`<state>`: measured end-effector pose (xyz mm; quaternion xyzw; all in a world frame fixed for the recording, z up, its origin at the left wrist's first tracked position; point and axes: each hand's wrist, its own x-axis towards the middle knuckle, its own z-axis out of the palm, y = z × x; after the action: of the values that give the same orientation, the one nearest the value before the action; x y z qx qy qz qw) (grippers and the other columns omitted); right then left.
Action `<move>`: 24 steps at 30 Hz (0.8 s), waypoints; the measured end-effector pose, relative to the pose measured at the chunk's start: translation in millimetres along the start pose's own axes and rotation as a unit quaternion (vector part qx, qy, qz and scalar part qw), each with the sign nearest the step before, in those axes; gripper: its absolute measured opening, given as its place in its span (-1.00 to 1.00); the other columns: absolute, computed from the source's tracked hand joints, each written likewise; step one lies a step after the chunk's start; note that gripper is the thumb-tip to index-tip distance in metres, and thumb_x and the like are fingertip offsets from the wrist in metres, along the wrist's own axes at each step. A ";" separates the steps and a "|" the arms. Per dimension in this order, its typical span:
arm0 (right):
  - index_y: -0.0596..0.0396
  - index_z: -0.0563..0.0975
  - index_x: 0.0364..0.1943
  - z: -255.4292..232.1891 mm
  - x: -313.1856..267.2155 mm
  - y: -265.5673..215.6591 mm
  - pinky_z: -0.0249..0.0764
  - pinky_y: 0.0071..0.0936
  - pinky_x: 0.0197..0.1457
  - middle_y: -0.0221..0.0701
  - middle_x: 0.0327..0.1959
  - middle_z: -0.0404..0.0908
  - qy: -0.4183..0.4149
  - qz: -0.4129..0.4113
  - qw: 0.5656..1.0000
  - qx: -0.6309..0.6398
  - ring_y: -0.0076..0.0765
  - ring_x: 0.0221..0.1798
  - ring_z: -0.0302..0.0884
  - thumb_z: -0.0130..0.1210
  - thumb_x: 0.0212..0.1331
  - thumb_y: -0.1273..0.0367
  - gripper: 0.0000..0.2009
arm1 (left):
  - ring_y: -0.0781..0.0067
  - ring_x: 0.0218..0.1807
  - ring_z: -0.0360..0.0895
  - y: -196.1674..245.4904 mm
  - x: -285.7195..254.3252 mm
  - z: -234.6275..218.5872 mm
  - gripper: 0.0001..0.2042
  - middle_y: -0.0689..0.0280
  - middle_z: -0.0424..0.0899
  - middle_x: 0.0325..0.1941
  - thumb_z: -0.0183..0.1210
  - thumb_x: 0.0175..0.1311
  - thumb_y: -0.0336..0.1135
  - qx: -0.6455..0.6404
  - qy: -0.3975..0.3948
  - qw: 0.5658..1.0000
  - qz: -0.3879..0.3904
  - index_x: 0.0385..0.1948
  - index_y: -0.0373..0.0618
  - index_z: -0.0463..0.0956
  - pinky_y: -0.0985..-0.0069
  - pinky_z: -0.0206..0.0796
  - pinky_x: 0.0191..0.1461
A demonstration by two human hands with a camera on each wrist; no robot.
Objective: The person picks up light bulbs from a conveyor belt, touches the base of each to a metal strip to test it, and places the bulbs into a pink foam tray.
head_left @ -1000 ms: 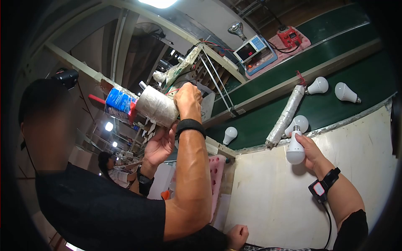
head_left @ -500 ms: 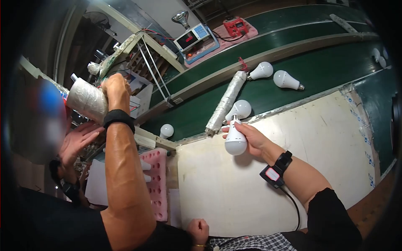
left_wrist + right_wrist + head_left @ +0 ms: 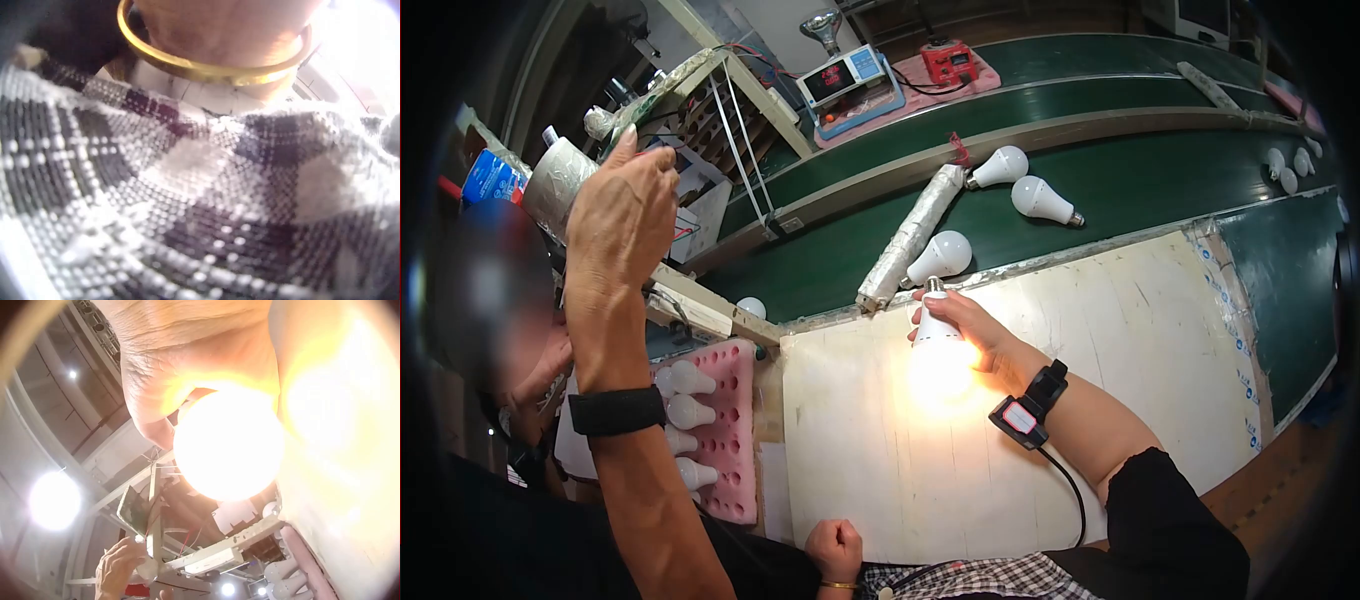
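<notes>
A glowing bulb [image 3: 943, 368] is held in my right hand [image 3: 978, 335], its screw cap [image 3: 935, 287] pointing away from me and its round end towards me, over the white board [image 3: 850, 440]. In the right wrist view the bulb [image 3: 228, 447] is a bright white disc below the curled fingers of my right hand [image 3: 200, 356]. My left hand [image 3: 834, 545] rests in a fist at the board's near edge, with nothing visible in it. The left wrist view shows a gold bracelet [image 3: 231, 76] and checked cloth [image 3: 187, 187]; the fingers are out of sight there.
Unlit bulbs [image 3: 940, 256] and a foil-wrapped bar [image 3: 913, 235] lie on the green belt [image 3: 830, 225]. Several bulbs stand in a pink foam tray [image 3: 738, 430] at left. Another person's arm [image 3: 615, 330] reaches up beside it. A meter [image 3: 840, 80] stands behind.
The bulb in my right hand has lit up. The head view has swung right and down, showing more of the pink tray. The other person's raised hand has come away from the wrapped cylinder's end.
</notes>
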<state>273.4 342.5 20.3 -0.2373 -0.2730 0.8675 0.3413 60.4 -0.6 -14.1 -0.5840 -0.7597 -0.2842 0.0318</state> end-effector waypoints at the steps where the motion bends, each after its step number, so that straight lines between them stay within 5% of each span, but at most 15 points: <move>1: 0.14 0.27 0.22 3.2 -2.4 -2.3 0.66 -0.26 -0.13 -0.33 -0.19 0.54 0.005 0.012 1.000 0.014 -0.25 -0.13 0.63 -0.01 0.29 0.35 -0.57 | 0.11 -0.64 0.35 -0.6 1.0 1.3 -0.86 0.20 0.38 -0.68 0.12 0.04 -0.52 -0.010 0.000 1.000 -0.007 -0.65 -0.13 0.35 0.24 0.14 -0.55; 24: 0.08 0.31 0.17 -4.4 3.5 12.3 0.65 -0.20 -0.13 -0.26 -0.18 0.54 0.004 -0.031 0.999 0.015 -0.18 -0.13 0.62 -0.02 0.26 0.38 -0.62 | 0.09 -0.54 0.47 7.6 4.0 -6.2 -0.90 0.20 0.48 -0.60 0.18 0.07 -0.37 0.001 -0.004 1.000 0.019 -0.58 -0.09 0.46 0.22 0.31 -0.44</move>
<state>268.0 338.7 8.4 -0.2267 -0.2657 0.8597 0.3726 64.3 1.2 -4.4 -0.5993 -0.7491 -0.2802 0.0348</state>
